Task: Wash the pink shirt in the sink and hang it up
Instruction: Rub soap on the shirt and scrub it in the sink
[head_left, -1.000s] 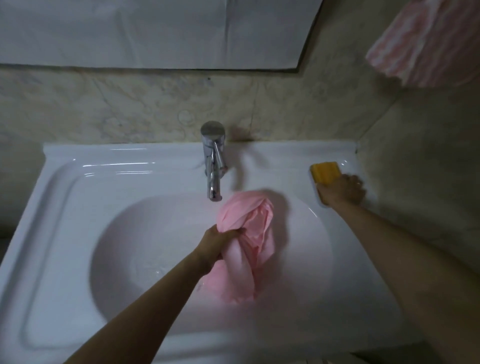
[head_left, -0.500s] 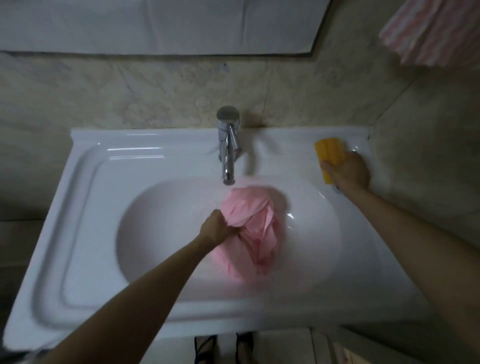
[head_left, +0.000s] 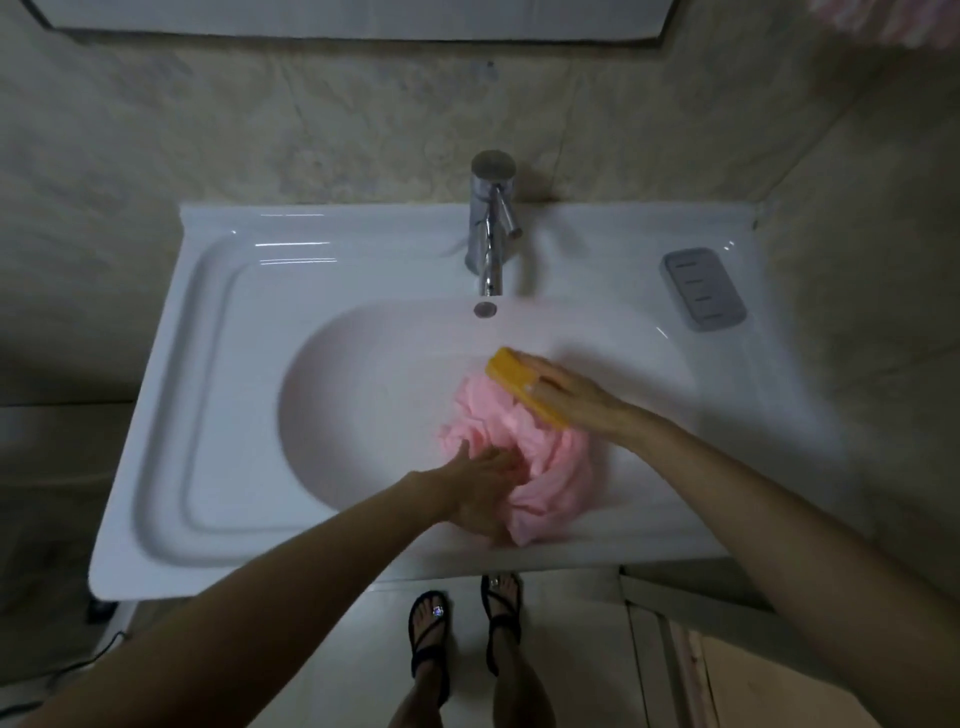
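- The pink shirt (head_left: 545, 467) lies scrunched in a heap in the bowl of the sink (head_left: 208, 415), on the right side at the front.
- The heap is longer than it is wide. Its long way runs from the tap (head_left: 491, 228) side toward the person. The near end flops up onto the front rim of the sink.
- I cannot tell which end is the collar, because the shirt is too bunched up.
- The left hand (head_left: 483, 488) lies flat on the near part of the shirt with its fingers out straight. It grips nothing. I think it presses down so the shirt will not slide when it gets rubbed.
- The right hand (head_left: 576, 400) holds a yellow soap (head_left: 514, 382). Its fingers lie over the top of the bar. The soap is at the far end of the shirt, touching it or just above it; I cannot tell which.
- The soap is a long bar held on a slant, with one end toward the tap and the other toward the wrist. I think that lets its wide side rub along the cloth.
- A grey soap dish (head_left: 704, 288) sits on the sink surface at the back right with nothing in it.
- I see no water coming from the tap.
- I think the soaping step is just about to begin, and hanging up comes much later.
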